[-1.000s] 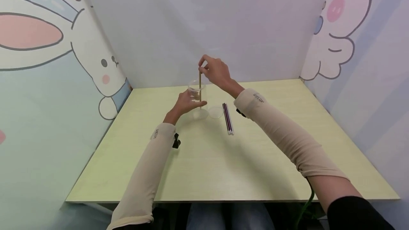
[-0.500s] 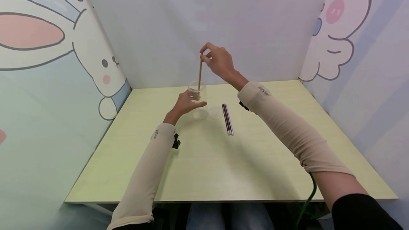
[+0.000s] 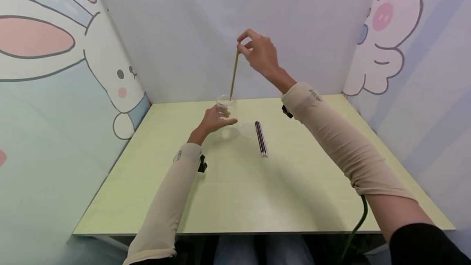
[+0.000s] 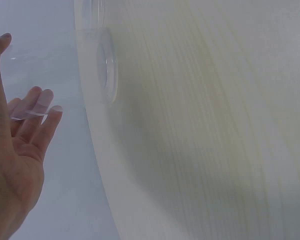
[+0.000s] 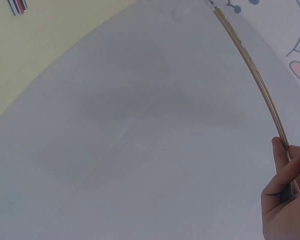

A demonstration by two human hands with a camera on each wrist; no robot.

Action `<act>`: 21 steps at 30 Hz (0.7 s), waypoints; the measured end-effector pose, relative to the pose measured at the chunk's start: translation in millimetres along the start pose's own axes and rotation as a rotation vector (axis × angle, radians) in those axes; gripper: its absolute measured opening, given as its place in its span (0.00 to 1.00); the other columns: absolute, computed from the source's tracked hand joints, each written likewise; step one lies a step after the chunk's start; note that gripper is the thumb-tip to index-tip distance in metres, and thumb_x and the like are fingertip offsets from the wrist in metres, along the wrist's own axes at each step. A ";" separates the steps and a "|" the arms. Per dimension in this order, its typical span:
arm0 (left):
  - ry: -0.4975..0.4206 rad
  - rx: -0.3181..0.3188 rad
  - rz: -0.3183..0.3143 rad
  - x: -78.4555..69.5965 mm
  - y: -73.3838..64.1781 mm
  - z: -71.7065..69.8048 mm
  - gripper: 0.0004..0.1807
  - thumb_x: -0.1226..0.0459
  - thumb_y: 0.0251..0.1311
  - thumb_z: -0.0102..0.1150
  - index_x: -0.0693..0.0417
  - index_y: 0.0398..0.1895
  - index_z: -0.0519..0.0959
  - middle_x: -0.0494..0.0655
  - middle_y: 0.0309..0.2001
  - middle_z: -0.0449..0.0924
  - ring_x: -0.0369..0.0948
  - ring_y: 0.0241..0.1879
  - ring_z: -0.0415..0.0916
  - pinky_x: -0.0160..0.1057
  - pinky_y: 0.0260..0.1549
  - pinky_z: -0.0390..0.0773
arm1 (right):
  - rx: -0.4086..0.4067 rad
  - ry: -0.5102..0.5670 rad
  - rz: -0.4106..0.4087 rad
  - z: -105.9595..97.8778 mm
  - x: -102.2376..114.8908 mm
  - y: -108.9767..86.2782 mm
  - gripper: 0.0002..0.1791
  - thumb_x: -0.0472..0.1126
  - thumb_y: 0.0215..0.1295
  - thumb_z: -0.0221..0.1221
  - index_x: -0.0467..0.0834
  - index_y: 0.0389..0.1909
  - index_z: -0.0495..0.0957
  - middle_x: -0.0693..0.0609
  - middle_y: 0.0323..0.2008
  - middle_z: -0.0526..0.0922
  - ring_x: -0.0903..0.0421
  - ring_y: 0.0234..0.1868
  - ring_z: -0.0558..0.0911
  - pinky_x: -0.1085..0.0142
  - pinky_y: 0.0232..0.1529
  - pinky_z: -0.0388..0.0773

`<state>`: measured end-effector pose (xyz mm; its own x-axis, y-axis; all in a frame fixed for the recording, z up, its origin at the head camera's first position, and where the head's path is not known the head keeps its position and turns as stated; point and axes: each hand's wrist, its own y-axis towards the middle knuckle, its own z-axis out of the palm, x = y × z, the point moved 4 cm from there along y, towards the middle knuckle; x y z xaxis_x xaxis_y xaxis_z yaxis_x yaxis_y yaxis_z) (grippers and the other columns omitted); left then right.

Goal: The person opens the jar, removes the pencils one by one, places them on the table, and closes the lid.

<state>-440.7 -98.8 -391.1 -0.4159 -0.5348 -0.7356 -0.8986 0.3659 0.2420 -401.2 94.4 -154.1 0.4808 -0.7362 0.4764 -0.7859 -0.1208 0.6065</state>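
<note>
My left hand point(image 3: 215, 120) holds a tall clear plastic jar point(image 3: 232, 114) around its side, thumb in front and fingers behind. The jar stands upright on the table, and in the left wrist view its round base point(image 4: 110, 65) meets the tabletop. Above it my right hand point(image 3: 260, 54) pinches a gold pencil point(image 3: 234, 70) by its top end between thumb and fingers. The pencil leans slightly, its lower end right at the jar's mouth. In the right wrist view a silvery tip shows at the far end of the pencil point(image 5: 257, 75).
A clear round lid point(image 3: 247, 130) lies just right of the jar's base. Several dark striped pencils point(image 3: 261, 139) lie side by side further right on the pale wooden table point(image 3: 228, 191). A grey wall point(image 3: 184, 52) rises behind, with cartoon-printed walls on both sides.
My right hand has risen and moved slightly right, drawing the gold pencil up from inside the jar to its mouth. My left hand has stayed around the jar.
</note>
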 end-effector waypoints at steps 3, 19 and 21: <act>-0.007 0.000 -0.009 1.1 -0.9 -0.3 0.43 0.40 0.41 0.72 0.57 0.57 0.72 0.51 0.49 0.81 0.46 0.51 0.79 0.46 0.49 0.78 | 0.006 0.013 0.017 -3.3 -2.5 1.0 0.14 0.55 0.69 0.53 0.55 0.50 0.76 0.58 0.42 0.86 0.59 0.37 0.83 0.65 0.26 0.70; -0.010 -0.003 -0.015 2.6 2.3 -0.5 0.45 0.39 0.39 0.73 0.56 0.57 0.71 0.49 0.48 0.81 0.45 0.51 0.79 0.46 0.49 0.78 | -0.019 -0.025 0.051 -18.5 -39.9 -5.8 0.16 0.55 0.70 0.52 0.54 0.52 0.77 0.56 0.42 0.86 0.59 0.38 0.83 0.65 0.26 0.71; -0.009 0.001 -0.014 3.3 3.1 0.2 0.45 0.38 0.39 0.72 0.54 0.57 0.71 0.48 0.48 0.81 0.44 0.51 0.79 0.46 0.49 0.78 | -0.014 -0.033 0.054 -18.5 -47.4 -8.5 0.16 0.55 0.70 0.52 0.54 0.52 0.77 0.56 0.42 0.86 0.60 0.38 0.83 0.66 0.28 0.73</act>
<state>-444.8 -99.3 -392.9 -0.4021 -0.5331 -0.7444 -0.9042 0.3593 0.2310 -410.1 142.6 -170.1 0.4246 -0.7628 0.4877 -0.8046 -0.0710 0.5896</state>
